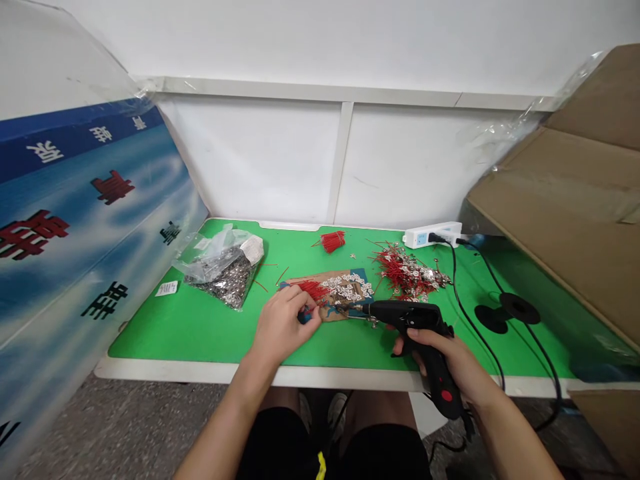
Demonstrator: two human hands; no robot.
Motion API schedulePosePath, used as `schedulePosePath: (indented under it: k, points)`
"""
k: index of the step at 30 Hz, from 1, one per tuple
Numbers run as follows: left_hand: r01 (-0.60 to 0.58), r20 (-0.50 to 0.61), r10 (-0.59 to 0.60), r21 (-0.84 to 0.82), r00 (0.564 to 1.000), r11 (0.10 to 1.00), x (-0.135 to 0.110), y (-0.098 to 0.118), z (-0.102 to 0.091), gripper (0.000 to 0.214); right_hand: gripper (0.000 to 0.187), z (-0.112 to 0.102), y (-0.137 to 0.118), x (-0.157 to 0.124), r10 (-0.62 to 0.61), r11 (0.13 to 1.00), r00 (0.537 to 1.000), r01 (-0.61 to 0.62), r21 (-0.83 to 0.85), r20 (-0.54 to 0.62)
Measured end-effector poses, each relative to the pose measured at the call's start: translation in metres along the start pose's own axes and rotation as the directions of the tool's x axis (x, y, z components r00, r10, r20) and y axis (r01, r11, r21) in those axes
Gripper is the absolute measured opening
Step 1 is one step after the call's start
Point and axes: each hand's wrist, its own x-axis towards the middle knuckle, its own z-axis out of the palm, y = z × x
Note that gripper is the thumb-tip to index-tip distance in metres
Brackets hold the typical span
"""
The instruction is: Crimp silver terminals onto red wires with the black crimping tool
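Observation:
My right hand (pixel 440 347) is wrapped round the grip of a black soldering gun (pixel 407 313). Its metal tip points left, over a piece of cardboard (pixel 327 315) and close to my left fingertips. On the cardboard lies a row of red wires (pixel 311 288) with pale ring-shaped metal terminals (pixel 350 287) at their right ends. My left hand (pixel 286 321) rests at the cardboard's left front edge, thumb and forefinger pinched together. What sits between those fingers is too small and too hidden to make out.
A clear bag of metal parts (pixel 220 273) lies on the left. Right of the cardboard is a heap of red wires with terminals (pixel 407 270); a wire bundle (pixel 333 241) lies behind. A power strip (pixel 433 235), black cables and a black spool (pixel 507 312) are at right, beside a cardboard box (pixel 560 180).

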Motion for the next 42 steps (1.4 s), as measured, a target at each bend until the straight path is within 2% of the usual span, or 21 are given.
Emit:
schedulePosePath:
  k: [5,9,20,33,42]
  points:
    - [-0.029,0.006,0.029,-0.061,1.0,0.998,-0.001,0.0,-0.001,0.011,0.048,-0.008,0.003,0.004,0.04,0.999,0.999,-0.041,0.015,0.027]
    - [-0.013,0.05,0.017,-0.084,0.999,0.996,-0.001,0.001,-0.002,0.01,0.046,-0.01,0.003,0.008,0.082,0.996,0.996,-0.082,0.026,0.029]
    - [0.026,0.093,-0.02,-0.057,0.995,0.998,-0.001,-0.002,0.001,0.014,0.044,-0.008,-0.005,0.015,0.15,0.979,0.986,-0.158,0.131,0.068]
    - [0.025,0.091,-0.019,-0.064,0.996,0.998,0.0,0.0,-0.001,0.014,0.044,-0.014,0.002,0.016,0.17,0.978,0.984,-0.175,0.113,0.057]
    - [0.018,0.086,-0.012,-0.066,0.996,0.998,0.002,0.0,-0.001,0.015,0.047,-0.011,-0.004,0.013,0.149,0.985,0.987,-0.153,0.083,0.058]
